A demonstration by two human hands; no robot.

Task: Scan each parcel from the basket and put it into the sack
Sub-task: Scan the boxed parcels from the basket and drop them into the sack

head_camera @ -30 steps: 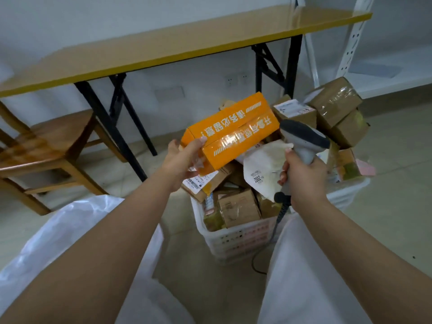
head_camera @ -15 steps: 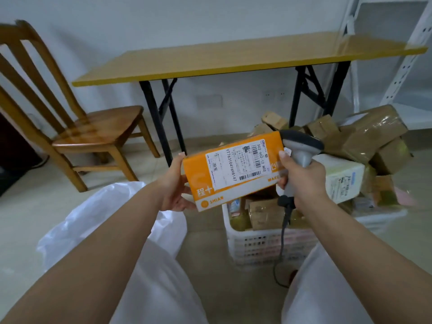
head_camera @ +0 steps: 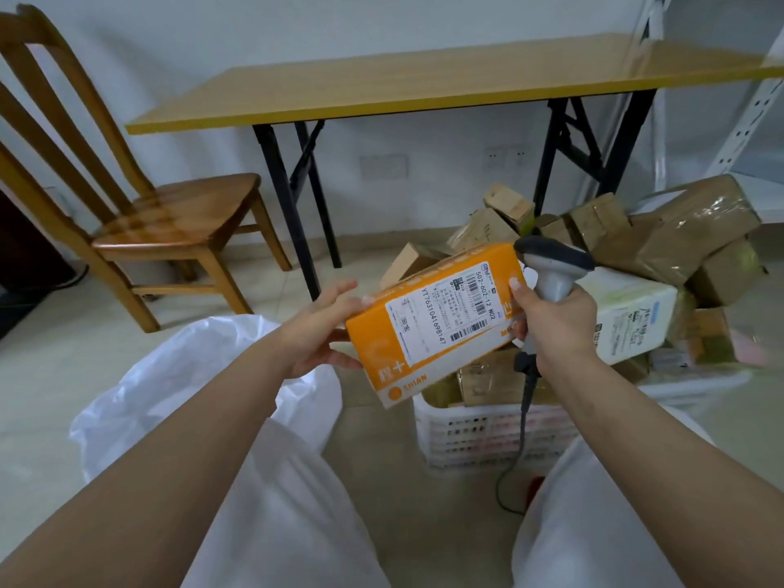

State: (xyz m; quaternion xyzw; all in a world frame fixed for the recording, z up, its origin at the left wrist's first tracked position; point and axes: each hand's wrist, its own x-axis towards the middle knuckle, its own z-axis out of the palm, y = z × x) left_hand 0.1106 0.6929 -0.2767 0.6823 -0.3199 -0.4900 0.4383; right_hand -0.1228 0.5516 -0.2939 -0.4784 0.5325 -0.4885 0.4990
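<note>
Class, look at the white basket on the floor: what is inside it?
The white basket holds piled parcels: brown cardboard boxes and a white box. The orange parcel and the right hand hide the middle, the walls the bottom.

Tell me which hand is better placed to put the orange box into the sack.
Left. The left hand holds the orange box beside the sack. The right hand grips the scanner.
</note>
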